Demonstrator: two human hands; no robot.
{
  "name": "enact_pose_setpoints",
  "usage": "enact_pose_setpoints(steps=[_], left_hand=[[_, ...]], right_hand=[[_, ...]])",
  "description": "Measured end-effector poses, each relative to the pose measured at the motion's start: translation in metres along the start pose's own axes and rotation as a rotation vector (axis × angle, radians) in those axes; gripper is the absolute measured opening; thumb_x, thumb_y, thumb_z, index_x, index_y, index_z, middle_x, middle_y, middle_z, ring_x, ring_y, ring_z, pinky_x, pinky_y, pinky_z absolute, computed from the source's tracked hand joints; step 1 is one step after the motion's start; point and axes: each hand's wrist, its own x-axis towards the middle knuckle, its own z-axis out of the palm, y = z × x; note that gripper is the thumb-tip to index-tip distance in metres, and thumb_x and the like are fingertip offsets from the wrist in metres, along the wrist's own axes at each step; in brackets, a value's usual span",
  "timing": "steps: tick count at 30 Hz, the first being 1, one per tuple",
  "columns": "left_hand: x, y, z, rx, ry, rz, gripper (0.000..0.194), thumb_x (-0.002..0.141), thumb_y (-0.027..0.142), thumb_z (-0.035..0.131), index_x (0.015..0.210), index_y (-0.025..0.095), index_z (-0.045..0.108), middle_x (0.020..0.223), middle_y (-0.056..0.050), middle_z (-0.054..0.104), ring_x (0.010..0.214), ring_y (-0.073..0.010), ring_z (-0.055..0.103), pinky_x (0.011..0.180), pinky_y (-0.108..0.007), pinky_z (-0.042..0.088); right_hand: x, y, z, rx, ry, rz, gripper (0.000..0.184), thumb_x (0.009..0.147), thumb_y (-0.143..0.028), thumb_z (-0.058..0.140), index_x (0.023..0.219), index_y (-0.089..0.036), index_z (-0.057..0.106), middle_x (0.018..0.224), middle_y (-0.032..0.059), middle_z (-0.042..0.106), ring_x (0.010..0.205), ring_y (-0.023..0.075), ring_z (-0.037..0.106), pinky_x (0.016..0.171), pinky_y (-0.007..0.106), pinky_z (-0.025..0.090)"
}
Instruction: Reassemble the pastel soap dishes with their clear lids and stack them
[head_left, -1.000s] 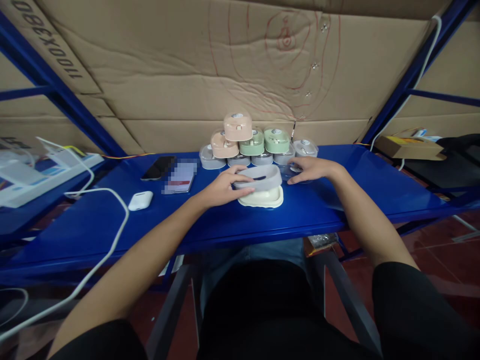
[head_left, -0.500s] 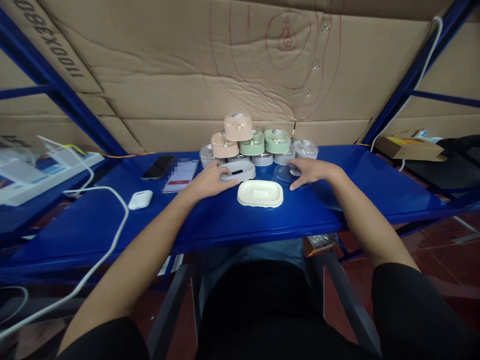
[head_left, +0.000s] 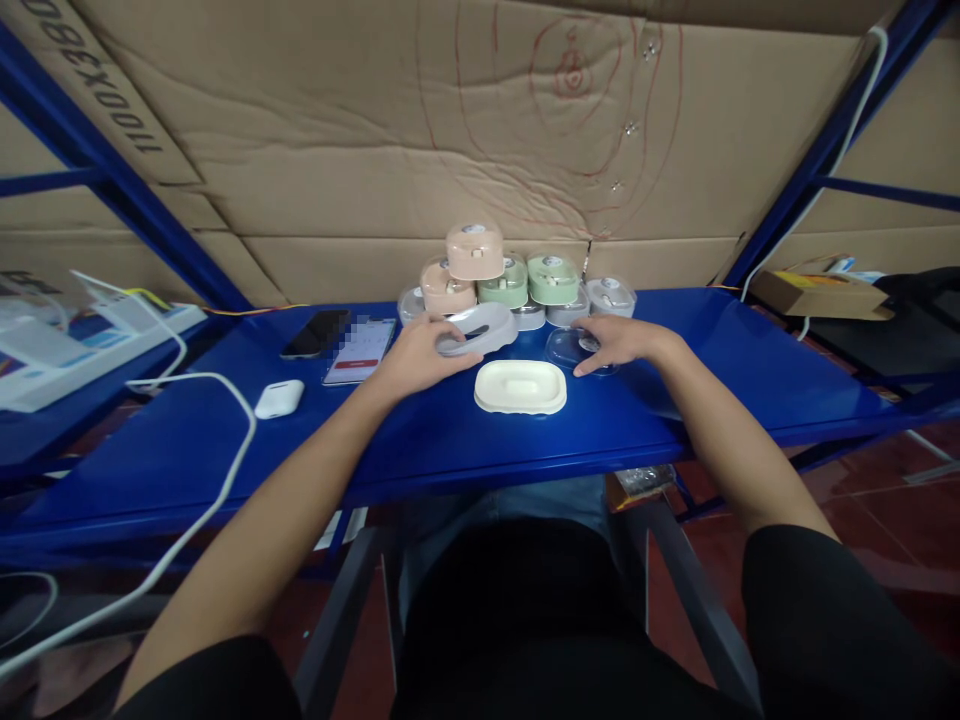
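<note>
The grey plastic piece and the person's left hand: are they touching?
Touching: the head view shows the left hand gripping the grey plastic piece.

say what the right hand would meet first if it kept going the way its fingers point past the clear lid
Most likely the cream oval container, just beyond the fingertips of the right hand and the edge of the clear lid; the depth is hard to judge from this view.
</note>
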Motion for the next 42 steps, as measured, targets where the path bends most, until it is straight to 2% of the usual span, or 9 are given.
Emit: enact_pose_setpoints(steps=[2,6,15,21,24,27,31,38,42], left_hand=[[-0.004,0.009,-0.001,-0.086,0.027,0.091,0.042,0.089,0.059,0.086,0.111,0.024,0.082,0.135,-0.012,0.073,0.135,-0.0379,0.068,0.127,-0.06,0.05],[-0.013,0.027,0.006,-0.176,-0.082,0.231,0.041,0.086,0.057,0.091,0.114,0.027,0.084,0.153,-0.012,0.065,0.147,-0.0379,0.064,0.132,-0.059,0.046],[-0.015,0.032,0.026,-0.17,-0.3,0.279,0.053,0.08,0.058,0.095,0.12,0.026,0.081,0.155,-0.013,0.064,0.141,-0.0384,0.068,0.129,-0.059,0.049],[-0.016,0.034,0.028,-0.196,-0.286,0.166,0.108,0.073,0.055,0.1,0.164,0.021,0.052,0.164,-0.021,0.063,0.154,-0.0451,0.06,0.131,-0.062,0.046],[-0.017,0.036,0.036,-0.257,-0.266,0.084,0.131,0.07,0.059,0.102,0.175,0.02,0.034,0.167,-0.026,0.06,0.156,-0.0473,0.06,0.131,-0.065,0.046],[-0.017,0.037,0.043,-0.327,-0.242,0.048,0.14,0.068,0.062,0.102,0.178,0.018,0.027,0.169,-0.029,0.058,0.158,-0.0485,0.058,0.132,-0.066,0.045],[-0.017,0.032,0.051,-0.378,-0.223,0.021,0.144,0.066,0.063,0.104,0.179,0.02,0.026,0.171,-0.029,0.057,0.16,-0.0493,0.057,0.131,-0.065,0.047],[-0.014,0.025,0.054,-0.342,-0.212,0.016,0.143,0.063,0.067,0.104,0.177,0.018,0.031,0.178,-0.031,0.048,0.162,-0.0526,0.052,0.131,-0.069,0.046],[-0.013,0.027,0.051,-0.277,-0.222,0.048,0.129,0.067,0.066,0.102,0.17,0.017,0.042,0.173,-0.029,0.054,0.16,-0.0502,0.055,0.131,-0.066,0.046]], right_hand=[[0.001,0.0,0.0,0.007,0.009,-0.01,0.117,0.076,-0.07,0.092,0.17,-0.012,0.056,0.161,0.0256,0.068,0.146,0.05,0.066,0.123,0.06,0.055],[0.002,0.001,0.002,0.041,0.042,-0.017,0.113,0.072,-0.068,0.096,0.167,-0.019,0.061,0.157,0.021,0.072,0.144,0.0501,0.067,0.122,0.062,0.056],[0.0,-0.002,0.001,0.032,0.036,-0.031,0.105,0.074,-0.065,0.096,0.163,-0.019,0.064,0.153,0.0218,0.074,0.138,0.0496,0.07,0.118,0.062,0.057],[-0.009,-0.012,-0.006,0.041,0.131,-0.019,0.104,0.078,-0.064,0.092,0.163,-0.014,0.064,0.139,0.0217,0.08,0.123,0.0447,0.076,0.11,0.056,0.06],[-0.017,-0.025,-0.01,0.107,0.344,-0.164,0.099,0.084,-0.068,0.086,0.165,-0.017,0.063,0.148,0.0199,0.076,0.128,0.0427,0.072,0.114,0.055,0.056],[-0.022,-0.046,-0.005,0.176,0.379,-0.335,0.096,0.087,-0.072,0.082,0.166,-0.022,0.063,0.151,0.017,0.074,0.131,0.0414,0.07,0.116,0.056,0.054],[-0.016,-0.07,0.013,0.173,0.296,-0.46,0.097,0.086,-0.072,0.084,0.168,-0.027,0.062,0.153,0.0156,0.071,0.139,0.0424,0.065,0.123,0.06,0.049],[-0.01,-0.079,0.029,0.138,0.234,-0.413,0.1,0.087,-0.07,0.086,0.172,-0.027,0.056,0.153,0.0164,0.066,0.139,0.0419,0.065,0.123,0.057,0.053],[-0.011,-0.079,0.029,0.155,0.195,-0.403,0.099,0.09,-0.074,0.08,0.174,-0.028,0.053,0.152,0.0165,0.067,0.135,0.0418,0.069,0.119,0.058,0.056]])
